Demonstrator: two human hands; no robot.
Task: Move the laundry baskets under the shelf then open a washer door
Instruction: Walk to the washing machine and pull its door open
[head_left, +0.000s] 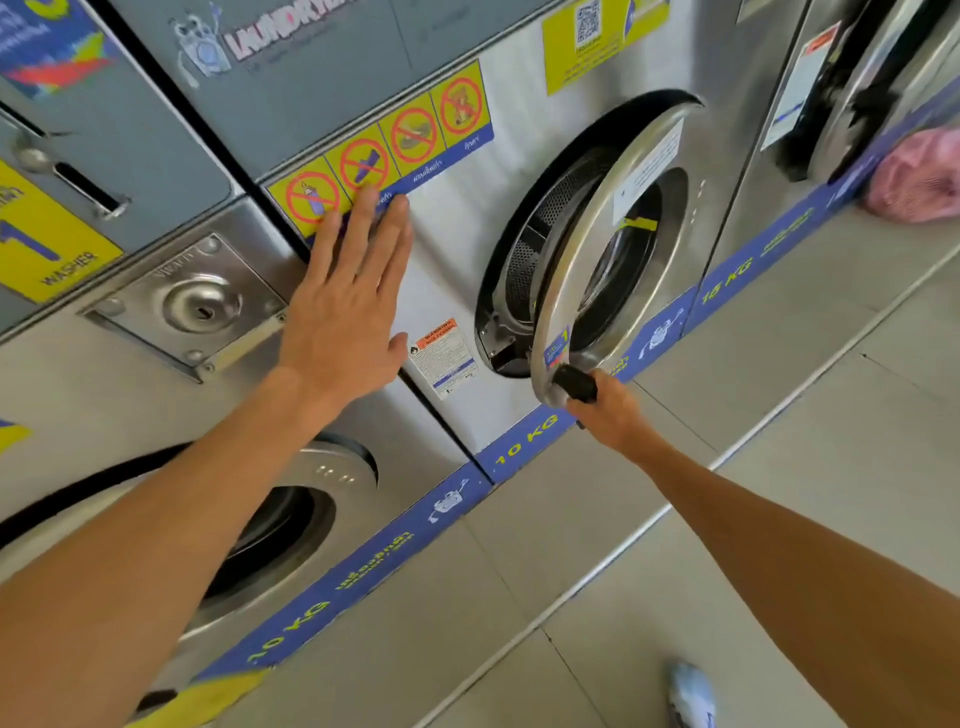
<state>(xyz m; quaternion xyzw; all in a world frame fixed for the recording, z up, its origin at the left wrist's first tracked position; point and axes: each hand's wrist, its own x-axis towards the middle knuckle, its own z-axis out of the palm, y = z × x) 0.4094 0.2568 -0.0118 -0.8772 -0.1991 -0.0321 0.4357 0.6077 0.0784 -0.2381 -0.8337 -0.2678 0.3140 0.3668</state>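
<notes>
The middle washer (457, 270) has a round steel door (597, 244) swung partly outward, and the perforated drum (550, 218) shows behind it. My right hand (608, 410) grips the black door handle (574, 383) at the door's lower edge. My left hand (348, 291) lies flat, fingers spread, on the washer's steel front beside the yellow warning stickers (384, 150). No laundry basket or shelf is in view.
Another washer with a shut door (270, 525) stands at the left, under a coin box (197, 306). A third machine (841, 104) is at the right, with a pink mesh bag (919, 176) by it. Grey floor tiles (675, 545) and my shoe (691, 696) lie below.
</notes>
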